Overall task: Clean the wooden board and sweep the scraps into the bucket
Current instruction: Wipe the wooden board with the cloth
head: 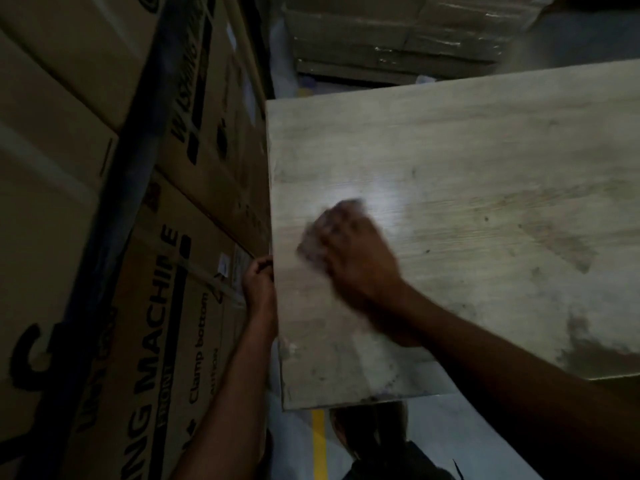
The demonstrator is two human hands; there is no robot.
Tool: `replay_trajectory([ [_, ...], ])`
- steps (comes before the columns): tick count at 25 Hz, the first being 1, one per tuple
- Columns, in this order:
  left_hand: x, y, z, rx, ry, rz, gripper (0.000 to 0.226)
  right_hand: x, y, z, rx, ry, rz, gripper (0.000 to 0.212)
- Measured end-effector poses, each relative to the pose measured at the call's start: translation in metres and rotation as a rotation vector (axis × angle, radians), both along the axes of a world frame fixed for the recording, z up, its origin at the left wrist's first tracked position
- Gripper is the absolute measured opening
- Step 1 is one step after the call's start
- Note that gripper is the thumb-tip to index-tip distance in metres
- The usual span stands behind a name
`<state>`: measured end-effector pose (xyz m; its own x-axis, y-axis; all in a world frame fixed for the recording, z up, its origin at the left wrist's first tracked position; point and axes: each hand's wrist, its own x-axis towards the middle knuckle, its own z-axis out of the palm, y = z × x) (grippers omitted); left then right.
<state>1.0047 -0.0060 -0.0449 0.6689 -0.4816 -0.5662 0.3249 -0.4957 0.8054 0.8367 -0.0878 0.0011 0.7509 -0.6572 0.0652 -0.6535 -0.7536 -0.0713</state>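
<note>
The wooden board [467,188] is a broad, stiff, flat panel with a smooth, pale grain face. It looks heavy enough to need steadying, and slick enough that a flat palm would slide on it. The edges are the sensible place to take hold, with fingers hooked round the rim. Below its near edge a yellow floor line [318,441] shows. No bucket can be made out.

Grey dust smears [588,341] lie towards the near right corner, and a thinner film sits along the near edge. The left hand [258,285] grips the board's left edge, fingers curled round the rim, close to the stacked cartons [180,278] beside it.

Further in, left of the board's middle, the right hand [349,251] lies on the face with its fingers bent. It is badly blurred, and a greyish patch sits under the knuckles. Whether that is a rag or only blur cannot be told, so its grip is uncertain. The step is probably wiping.

Past the far edge stand film-wrapped boxes [398,32].
</note>
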Motion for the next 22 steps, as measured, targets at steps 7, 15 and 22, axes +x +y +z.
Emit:
replay_trajectory([
  [7, -0.003, -0.056, 0.051, -0.015, -0.258, -0.042, 0.029, 0.028, 0.021, 0.016, 0.192, -0.245, -0.15, 0.053],
  [15, 0.027, -0.084, 0.013, -0.064, 0.021, 0.055, 0.02, 0.086, -0.089, 0.004, 0.224, -0.438, -0.845, 0.059],
  [22, 0.051, -0.14, 0.01, -0.104, -0.222, -0.055, 0.024, 0.094, -0.125, -0.009, 0.171, -0.172, -0.266, 0.069],
])
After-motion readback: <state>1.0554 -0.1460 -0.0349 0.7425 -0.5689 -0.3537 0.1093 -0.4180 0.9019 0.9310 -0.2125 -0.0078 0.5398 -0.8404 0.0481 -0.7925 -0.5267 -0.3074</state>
